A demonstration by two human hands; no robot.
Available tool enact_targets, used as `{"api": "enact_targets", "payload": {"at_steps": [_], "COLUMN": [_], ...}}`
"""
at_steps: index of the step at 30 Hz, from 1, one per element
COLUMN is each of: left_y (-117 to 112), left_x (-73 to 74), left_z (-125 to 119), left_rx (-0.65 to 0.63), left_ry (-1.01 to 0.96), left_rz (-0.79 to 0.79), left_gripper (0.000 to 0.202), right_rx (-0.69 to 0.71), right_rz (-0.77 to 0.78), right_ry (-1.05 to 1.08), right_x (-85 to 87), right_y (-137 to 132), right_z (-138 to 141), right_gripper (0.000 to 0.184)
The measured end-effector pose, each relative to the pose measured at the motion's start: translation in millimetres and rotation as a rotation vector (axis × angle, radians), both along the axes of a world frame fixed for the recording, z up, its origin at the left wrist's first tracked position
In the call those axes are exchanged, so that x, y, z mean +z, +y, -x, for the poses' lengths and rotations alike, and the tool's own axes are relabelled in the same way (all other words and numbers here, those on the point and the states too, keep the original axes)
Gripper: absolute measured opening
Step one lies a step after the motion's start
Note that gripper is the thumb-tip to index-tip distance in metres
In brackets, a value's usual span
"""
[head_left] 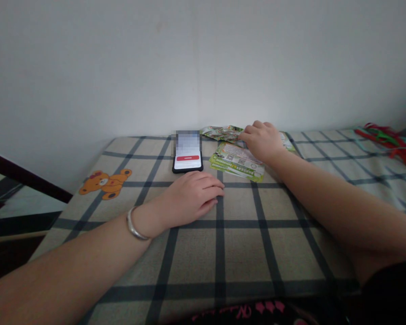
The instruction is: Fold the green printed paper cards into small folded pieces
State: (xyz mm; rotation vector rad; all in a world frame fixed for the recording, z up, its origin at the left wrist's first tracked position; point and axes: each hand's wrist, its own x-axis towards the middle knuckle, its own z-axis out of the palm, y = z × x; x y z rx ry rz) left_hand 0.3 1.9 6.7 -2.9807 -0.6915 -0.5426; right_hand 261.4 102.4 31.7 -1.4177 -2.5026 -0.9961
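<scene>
My left hand (196, 196) lies palm down on the checked tablecloth with its fingers loosely stretched out, holding nothing. Just beyond its knuckles is a black-edged phone (188, 153), its lit screen showing a red button. My right hand (263, 141) reaches to the back of the table, fingers curled down over the edge of a creased green printed leaflet (223, 132). Its thumb is hidden. Below that hand, a flat green-and-white leaflet (237, 161) with small square codes lies on the cloth. Another green-edged sheet (287, 141) shows partly behind the right wrist.
A white wall (196, 63) rises behind the table. An orange teddy bear picture (105, 183) is on the cloth at left. Tangled red, green and teal cords or fabric (389, 143) lie at the far right. Dark wooden bars (27, 176) stand beyond the left edge.
</scene>
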Motion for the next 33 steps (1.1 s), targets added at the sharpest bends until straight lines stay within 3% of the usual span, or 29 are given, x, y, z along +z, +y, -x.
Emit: {"api": "enact_targets", "payload": {"at_steps": [10, 17, 21, 25, 29, 33], "left_y": [2.5, 2.0, 2.0, 1.7, 1.0, 0.1], "left_x": [-1.5, 0.7, 0.6, -0.5, -1.2, -0.6], "left_z": [-1.0, -1.7, -1.1, 0.3, 0.4, -0.7], "left_rx": [-0.007, -0.026, -0.025, -0.024, -0.017, -0.014], "left_ry": [0.012, -0.003, -0.001, -0.001, 0.002, -0.002], "left_rz": [0.021, 0.005, 0.001, 0.011, 0.011, 0.013], "left_gripper": [0.022, 0.021, 0.021, 0.021, 0.022, 0.021], "right_rx": [-0.061, -0.058, 0.034, 0.170, 0.178, 0.123], "right_rz": [0.015, 0.095, 0.156, 0.355, 0.429, 0.422], "right_ry": [0.041, 0.273, 0.448, 0.568, 0.466, 0.301], "right_x": [-8.1, -5.8, -0.9, 0.3, -2.8, -9.5], "right_y": [18.0, 13.5, -1.7, -28.4, -59.4, -80.2], "right_z": [5.2, 1.4, -2.3, -3.1, -1.5, -3.0], "right_gripper": [0.029, 0.030, 0.028, 0.027, 0.035, 0.057]}}
